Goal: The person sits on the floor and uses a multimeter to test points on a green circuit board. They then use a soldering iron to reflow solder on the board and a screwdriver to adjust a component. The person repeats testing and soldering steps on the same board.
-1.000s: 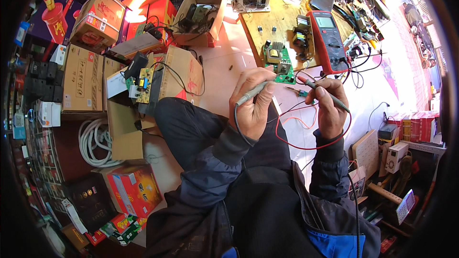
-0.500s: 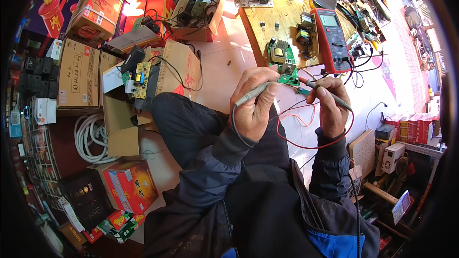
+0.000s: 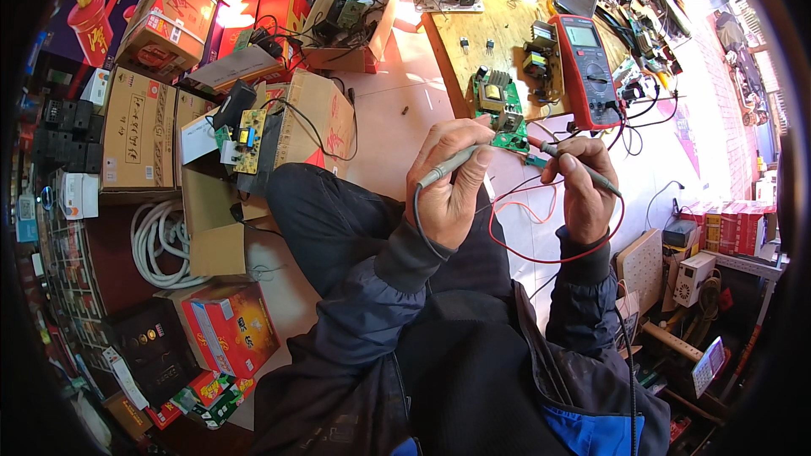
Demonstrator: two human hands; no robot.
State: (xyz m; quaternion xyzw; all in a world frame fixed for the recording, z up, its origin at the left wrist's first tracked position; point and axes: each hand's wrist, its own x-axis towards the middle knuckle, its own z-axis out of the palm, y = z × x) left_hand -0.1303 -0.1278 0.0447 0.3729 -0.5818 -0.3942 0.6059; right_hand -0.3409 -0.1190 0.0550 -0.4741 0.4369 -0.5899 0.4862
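- The pale counter (image 3: 397,93) fills the upper middle of the view, smooth and sunlit. Set against the picture of a second ago, it sits lower and nearer in the view, and the hands lie further from the lower edge.
- Brown cardboard boxes (image 3: 139,127) stand stacked along the left, matte and square-edged. One open box (image 3: 351,8) holds tangled wires and parts.
- A wooden board (image 3: 507,42) lies on the counter under the electronics, grain visible.
- The red multimeter (image 3: 587,67) rests on that board, a rectangular plastic case with a grey screen and a round dial. It is just right of the circuit board.
- The left hand (image 3: 448,186) is curled, thumb and fingers pinching a slim grey probe (image 3: 448,167) near its tip end. As before, it holds the probe aimed at the board.
- The right hand (image 3: 583,190) pinches a second dark probe (image 3: 574,160) like a pen, its tip pointing left toward the board.
- The green circuit board (image 3: 498,110) lies just above both hands, flat, studded with a metal heat sink and small components.
- A thin red lead (image 3: 549,257) loops between the wrists.
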